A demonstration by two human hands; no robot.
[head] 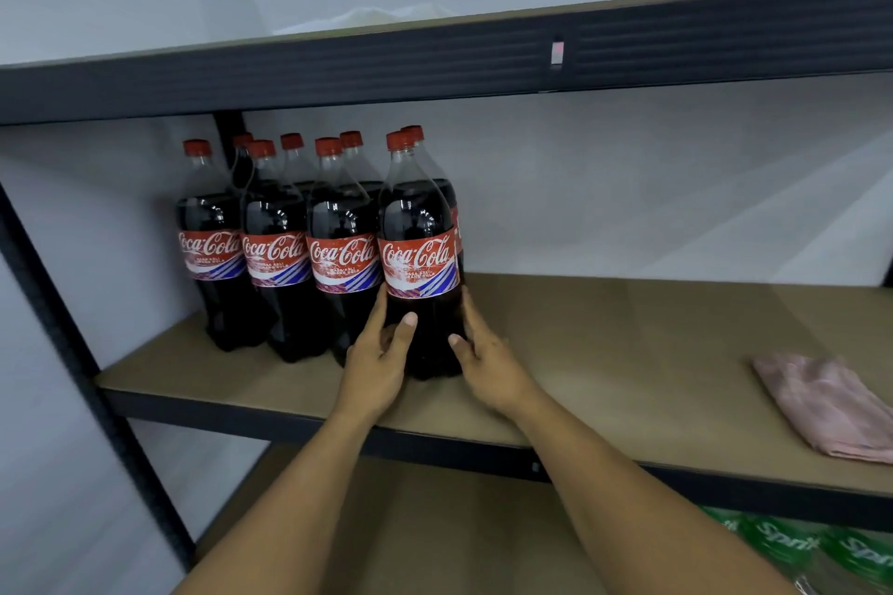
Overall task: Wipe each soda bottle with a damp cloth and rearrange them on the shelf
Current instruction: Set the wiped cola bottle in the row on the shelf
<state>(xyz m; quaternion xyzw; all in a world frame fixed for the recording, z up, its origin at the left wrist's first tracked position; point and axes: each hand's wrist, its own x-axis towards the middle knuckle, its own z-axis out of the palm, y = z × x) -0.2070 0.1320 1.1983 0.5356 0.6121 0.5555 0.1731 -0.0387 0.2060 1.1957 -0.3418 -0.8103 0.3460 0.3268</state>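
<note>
Several Coca-Cola bottles with red caps stand in two rows at the left of the middle shelf (628,343). The front right bottle (419,256) stands upright on the board. My left hand (379,360) grips its lower left side, thumb across the front. My right hand (488,360) grips its lower right side, fingers behind the bottle. A folded pink cloth (831,406) lies on the same shelf at the far right, apart from both hands.
A black steel beam of the upper shelf (435,63) runs overhead. The rack's black upright (72,329) slants down the left side. Green Sprite bottles (797,546) lie on the lower shelf at the bottom right. A white wall is behind.
</note>
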